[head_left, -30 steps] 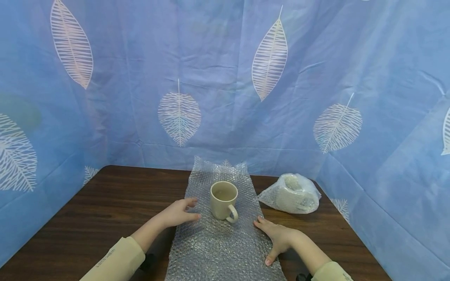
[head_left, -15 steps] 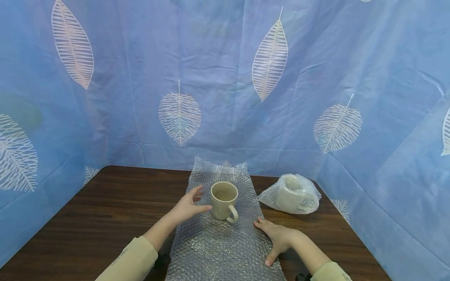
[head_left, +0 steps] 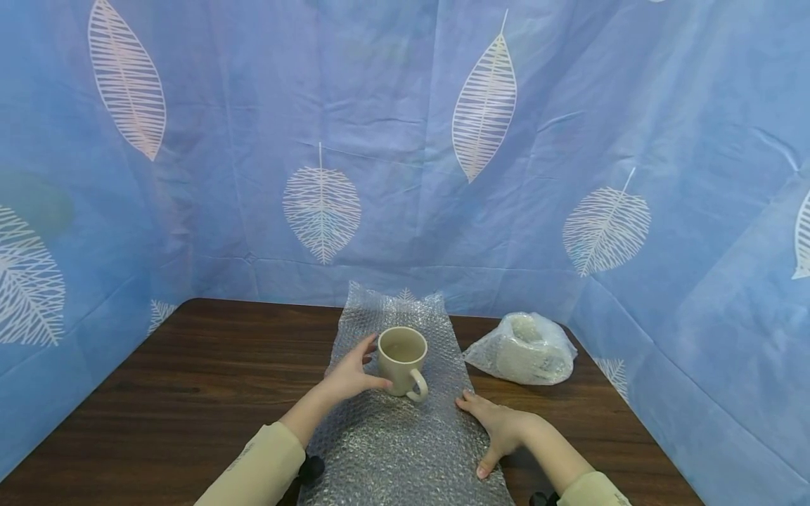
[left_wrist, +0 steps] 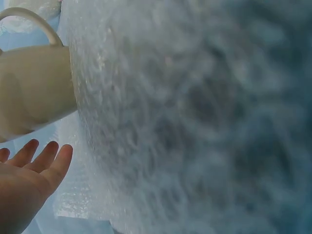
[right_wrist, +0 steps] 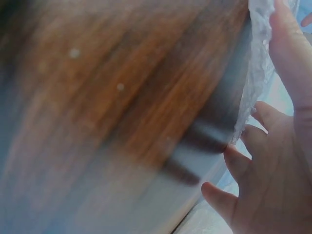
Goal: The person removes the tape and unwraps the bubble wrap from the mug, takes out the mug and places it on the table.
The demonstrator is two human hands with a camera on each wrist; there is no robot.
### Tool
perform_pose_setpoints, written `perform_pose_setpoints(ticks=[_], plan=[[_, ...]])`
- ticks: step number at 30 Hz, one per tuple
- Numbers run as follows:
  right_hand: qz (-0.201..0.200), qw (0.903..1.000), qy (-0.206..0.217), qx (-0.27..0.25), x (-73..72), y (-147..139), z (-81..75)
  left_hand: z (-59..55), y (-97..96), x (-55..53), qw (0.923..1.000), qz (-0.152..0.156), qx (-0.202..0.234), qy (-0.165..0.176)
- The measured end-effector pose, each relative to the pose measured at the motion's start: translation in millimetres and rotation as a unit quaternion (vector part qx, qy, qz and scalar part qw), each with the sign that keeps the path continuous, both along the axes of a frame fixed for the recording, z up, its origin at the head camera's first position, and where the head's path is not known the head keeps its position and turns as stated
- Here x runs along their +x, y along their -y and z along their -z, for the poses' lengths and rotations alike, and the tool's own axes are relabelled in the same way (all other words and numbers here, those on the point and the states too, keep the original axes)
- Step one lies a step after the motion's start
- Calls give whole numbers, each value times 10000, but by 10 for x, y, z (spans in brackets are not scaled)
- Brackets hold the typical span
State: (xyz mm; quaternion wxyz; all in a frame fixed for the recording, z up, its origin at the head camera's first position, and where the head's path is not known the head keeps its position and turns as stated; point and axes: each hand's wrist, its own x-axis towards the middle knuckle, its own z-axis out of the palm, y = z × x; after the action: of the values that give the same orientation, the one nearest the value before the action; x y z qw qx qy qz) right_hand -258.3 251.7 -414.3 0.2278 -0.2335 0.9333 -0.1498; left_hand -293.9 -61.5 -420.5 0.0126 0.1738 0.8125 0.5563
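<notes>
A cream mug point(head_left: 400, 364) stands upright on a long sheet of bubble wrap point(head_left: 405, 450), its handle turned toward the near right. Beside the mug's left side, my left hand point(head_left: 349, 374) spreads its thumb and fingers, the thumb tip overlapping the mug's lower front in the head view. The left wrist view shows those fingers extended, with a gap between them and the mug point(left_wrist: 36, 90). My right hand point(head_left: 503, 425) rests along the right edge of the sheet with fingers spread. In the right wrist view its fingertips touch the wrap's edge point(right_wrist: 258, 53).
Toward the back right of the dark wooden table point(head_left: 240, 365) lies a bubble-wrapped bundle point(head_left: 525, 350), a pale rounded thing showing through. Blue leaf-print cloth point(head_left: 392, 211) hangs behind and along both sides. The wrap's far end curls up against the back cloth.
My left hand has moved right and slightly forward, from beside the sheet's left part up to the mug. The right hand and the mug have stayed in place.
</notes>
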Motion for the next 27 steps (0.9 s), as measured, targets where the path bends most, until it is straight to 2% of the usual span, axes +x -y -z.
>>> perform_pose_setpoints(ticks=[5,19,27], plan=[[23,9999,84,-84,-8,1,0,18,-48,-22,9999,71,144,-45],[-30,9999,142,-71,-9,7,-25,74,-147,-79,9991,-65,407,-74],[25,9999,116,-88,14,14,-29,87,-198,-71,9988,-82,481,52]])
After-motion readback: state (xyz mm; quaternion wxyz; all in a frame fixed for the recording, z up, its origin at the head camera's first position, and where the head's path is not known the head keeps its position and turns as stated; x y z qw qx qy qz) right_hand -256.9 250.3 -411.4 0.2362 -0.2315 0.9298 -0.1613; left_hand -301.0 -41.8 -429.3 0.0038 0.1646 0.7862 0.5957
